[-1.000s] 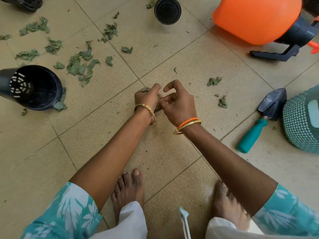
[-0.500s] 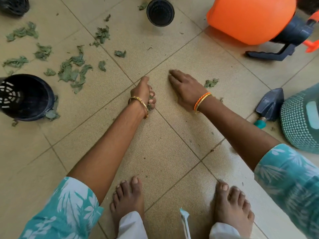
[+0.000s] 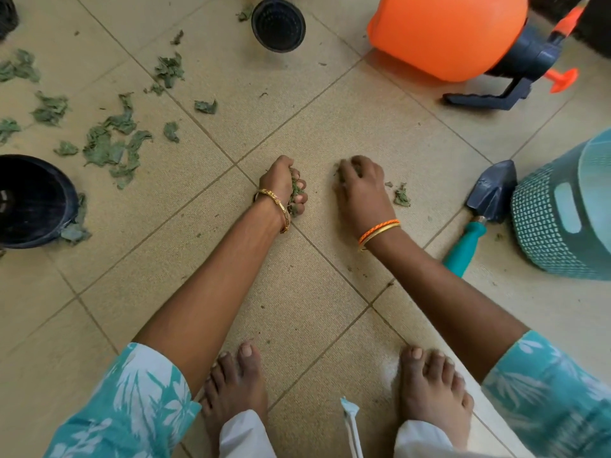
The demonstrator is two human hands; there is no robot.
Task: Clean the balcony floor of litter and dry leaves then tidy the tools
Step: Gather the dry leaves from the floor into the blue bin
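Observation:
My left hand (image 3: 281, 183) grips a bunch of dry green leaves (image 3: 293, 196) just above the beige tiled floor. My right hand (image 3: 362, 185) is beside it on the floor, fingers curled down over some leaf bits; what lies under the fingers is hidden. A small leaf scrap (image 3: 401, 196) lies just right of that hand. Several more dry leaves (image 3: 112, 147) are scattered over the tiles at the upper left. A garden trowel (image 3: 479, 213) with a teal handle lies at the right.
An orange pressure sprayer (image 3: 446, 34) lies at the top right. A teal perforated basket (image 3: 562, 209) stands at the right edge. One black pot (image 3: 33, 200) lies on its side at the left, another (image 3: 277, 23) at the top. My bare feet are at the bottom.
My hands parted after meeting together. The right hand reached out flat to the right, then curled its fingers down on leaf bits. The left hand keeps gripping its leaves.

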